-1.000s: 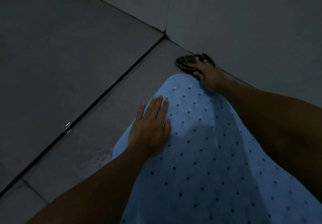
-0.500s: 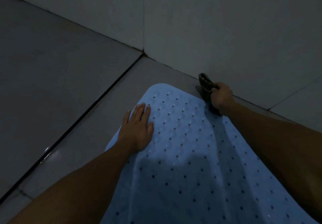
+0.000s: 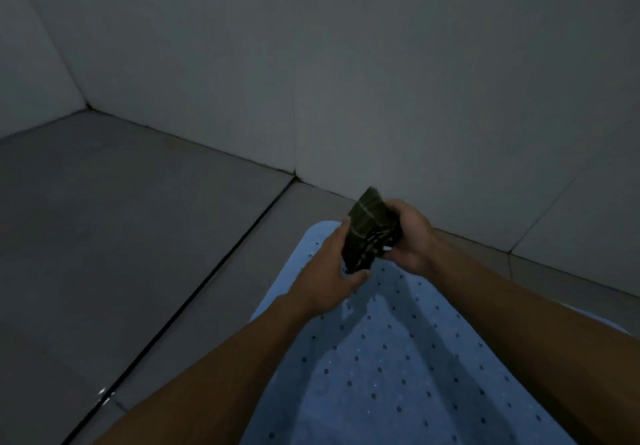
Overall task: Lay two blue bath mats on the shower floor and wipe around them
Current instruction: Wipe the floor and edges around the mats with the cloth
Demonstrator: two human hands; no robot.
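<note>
Both hands hold a dark striped cloth (image 3: 369, 233) above the far end of the blue bath mat (image 3: 398, 358); left hand (image 3: 334, 271) fingers curl round its lower edge; right hand (image 3: 410, 236) fingers clamp its upper side; the mat lies flat on the tiled floor (image 3: 138, 236), near the wall (image 3: 346, 63).

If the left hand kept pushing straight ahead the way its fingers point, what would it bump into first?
The dark cloth, which the left hand already grips together with the right hand. Past that, probably the right hand itself, then the wall, though depth is hard to judge here.
</note>
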